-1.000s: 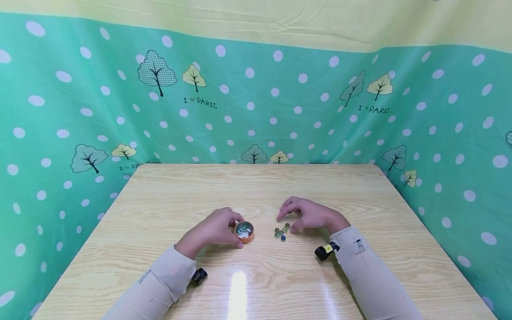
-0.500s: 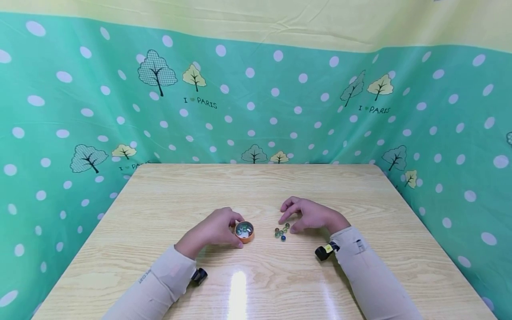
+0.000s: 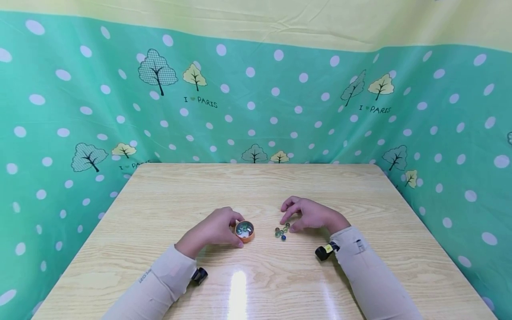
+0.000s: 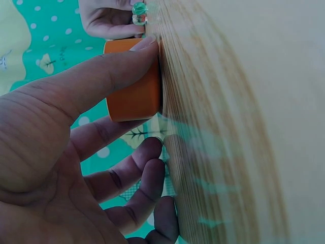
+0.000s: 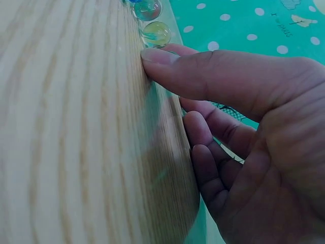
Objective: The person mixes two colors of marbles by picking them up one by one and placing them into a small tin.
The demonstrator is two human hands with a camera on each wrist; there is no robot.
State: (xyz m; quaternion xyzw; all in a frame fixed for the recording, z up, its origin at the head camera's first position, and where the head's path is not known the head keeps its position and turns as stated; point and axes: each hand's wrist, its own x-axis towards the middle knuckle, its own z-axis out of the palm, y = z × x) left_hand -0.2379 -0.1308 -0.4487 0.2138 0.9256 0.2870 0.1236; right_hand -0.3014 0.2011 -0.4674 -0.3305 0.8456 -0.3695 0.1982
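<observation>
Container (image 3: 248, 240) on table (image 3: 256, 191), inner marbles (image 3: 245, 230) inside it, left hand (image 3: 218, 227) at its left with thumb on the near side. Loose marbles (image 3: 281, 233) on table, right of container and apart from it; right hand (image 3: 312, 214) at their right, thumb just beside them. Curtain (image 3: 256, 118) behind table and along both sides.

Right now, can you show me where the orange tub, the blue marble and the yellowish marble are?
Orange tub (image 4: 136, 100), left wrist view: on its outer wall.
Blue marble (image 3: 283, 238), head view: on its visible middle.
Yellowish marble (image 5: 157, 33), right wrist view: on its glassy middle.
</observation>
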